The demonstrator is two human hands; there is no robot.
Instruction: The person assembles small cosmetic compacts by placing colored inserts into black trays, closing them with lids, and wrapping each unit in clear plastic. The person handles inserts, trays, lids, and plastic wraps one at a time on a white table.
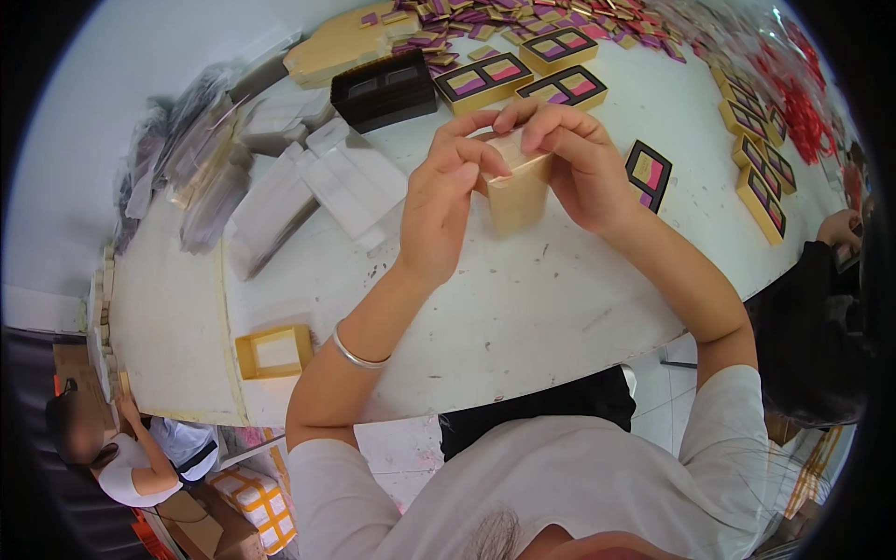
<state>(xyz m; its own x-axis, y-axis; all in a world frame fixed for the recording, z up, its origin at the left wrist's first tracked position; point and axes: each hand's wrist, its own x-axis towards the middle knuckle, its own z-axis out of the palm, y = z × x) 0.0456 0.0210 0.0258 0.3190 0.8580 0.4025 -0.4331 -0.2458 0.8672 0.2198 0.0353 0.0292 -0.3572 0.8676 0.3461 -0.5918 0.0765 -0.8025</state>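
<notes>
Both my hands hold a small gold box (516, 194) above the white table (523, 308). My left hand (443, 201) grips its left side, thumb on the top edge. My right hand (579, 163) curls over its top and right side. A silver bangle sits on my left wrist. An open gold box (649, 173) with pink and purple inserts lies just right of my right hand.
A gold box lid (273, 351) lies at the near left. White flat cartons (317, 182) and a black tray stack (385, 90) sit to the left. Several filled gold boxes (761, 177) line the far and right side. Other people are at the lower left and right edge.
</notes>
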